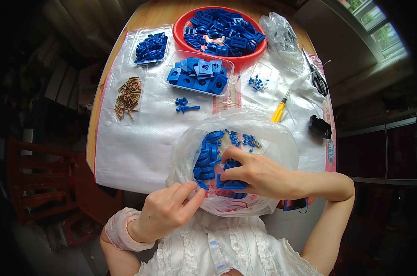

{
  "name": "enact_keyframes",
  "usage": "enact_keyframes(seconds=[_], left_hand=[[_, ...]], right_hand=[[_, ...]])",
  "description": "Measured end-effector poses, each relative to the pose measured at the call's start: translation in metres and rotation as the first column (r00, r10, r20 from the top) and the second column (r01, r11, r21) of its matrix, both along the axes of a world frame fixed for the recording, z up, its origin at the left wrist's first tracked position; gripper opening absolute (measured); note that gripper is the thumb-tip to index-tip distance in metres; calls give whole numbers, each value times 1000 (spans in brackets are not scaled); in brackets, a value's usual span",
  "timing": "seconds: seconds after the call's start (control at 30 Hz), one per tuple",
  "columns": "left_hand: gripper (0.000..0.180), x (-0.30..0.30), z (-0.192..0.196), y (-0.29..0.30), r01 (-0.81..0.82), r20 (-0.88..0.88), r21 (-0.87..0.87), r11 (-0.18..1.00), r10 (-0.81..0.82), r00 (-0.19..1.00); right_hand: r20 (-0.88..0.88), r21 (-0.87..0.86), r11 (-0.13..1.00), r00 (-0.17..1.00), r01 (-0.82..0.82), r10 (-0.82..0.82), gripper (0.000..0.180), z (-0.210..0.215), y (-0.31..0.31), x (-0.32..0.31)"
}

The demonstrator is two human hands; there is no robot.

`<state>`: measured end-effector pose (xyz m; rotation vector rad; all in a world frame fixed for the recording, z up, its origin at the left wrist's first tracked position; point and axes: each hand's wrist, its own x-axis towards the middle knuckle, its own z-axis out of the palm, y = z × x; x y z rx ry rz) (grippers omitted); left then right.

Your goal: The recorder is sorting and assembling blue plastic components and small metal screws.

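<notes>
A clear plastic bag (275,147) sits open in front of me at the table's near edge. Blue plastic pieces (207,154) are piled along its left inside, with small blue and metal parts (247,141) towards its far side. My right hand (259,175) reaches into the bag, thumb and fingers curled around a blue plastic piece (233,164); more blue pieces lie under it. My left hand (169,209) is closed at the bag's near left rim. A blue piece (202,184) shows right at its fingertips; the exact grip is partly hidden.
Beyond the bag stand a red basin (178,41) of blue parts, a clear tub (229,87) of blue plates and a tray of blue pieces (151,47). Brass-coloured screws (128,97) lie left. Rightward are a yellow-handled screwdriver (279,112), scissors (319,82) and a black object (320,127).
</notes>
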<state>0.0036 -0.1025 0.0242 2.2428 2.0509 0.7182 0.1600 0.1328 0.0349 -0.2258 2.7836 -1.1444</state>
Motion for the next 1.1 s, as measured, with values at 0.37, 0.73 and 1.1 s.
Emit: enact_keyframes(seconds=[0.37,0.73,1.1], left_hand=[[32,-2,4,-2,8,34,66,998,-11,999],[39,-9,22,3,-60,186,-23,998,63,980],[29,-13,9,60,-22,24,-287,958,30,999]], right_hand=[[57,103,988,992,-115,110,46,-23,-31,-17],[-39,70,998,999,-7,9,48,9,-1,-7],[90,128,984,987,125,-137,21,-23,18,-16]])
